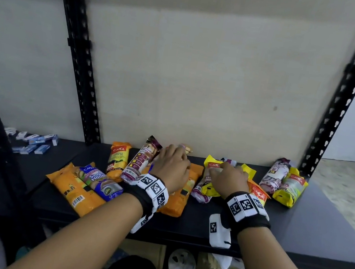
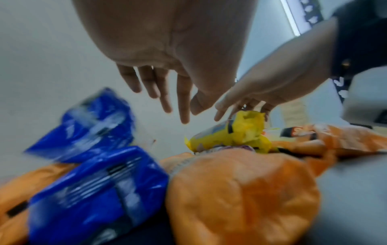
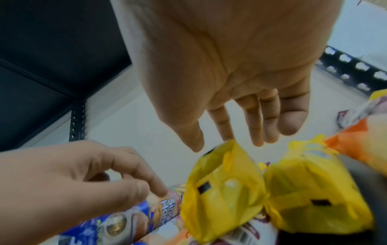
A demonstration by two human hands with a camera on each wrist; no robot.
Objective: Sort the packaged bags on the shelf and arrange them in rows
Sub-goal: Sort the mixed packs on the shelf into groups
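Several packaged bags lie scattered on the black shelf (image 1: 310,227). My left hand (image 1: 173,164) hovers over a big orange bag (image 1: 174,203), fingers loose, holding nothing. In the right wrist view its index finger (image 3: 159,187) touches a blue printed pack (image 3: 136,220). My right hand (image 1: 229,177) is spread over a yellow bag (image 1: 209,189), and its straight fingertips (image 3: 194,142) reach that bag's top edge (image 3: 228,145). A second yellow bag (image 3: 314,199) lies beside it. Two blue packs (image 2: 94,190) are blurred in the left wrist view.
A purple drawstring-bag roll (image 1: 142,159) and an orange pack (image 1: 118,157) lie left of my hands. An orange bag with a blue pack (image 1: 99,180) on it sits front left. A purple and a yellow pack (image 1: 291,189) lie far right. Black posts (image 1: 346,91) flank the shelf.
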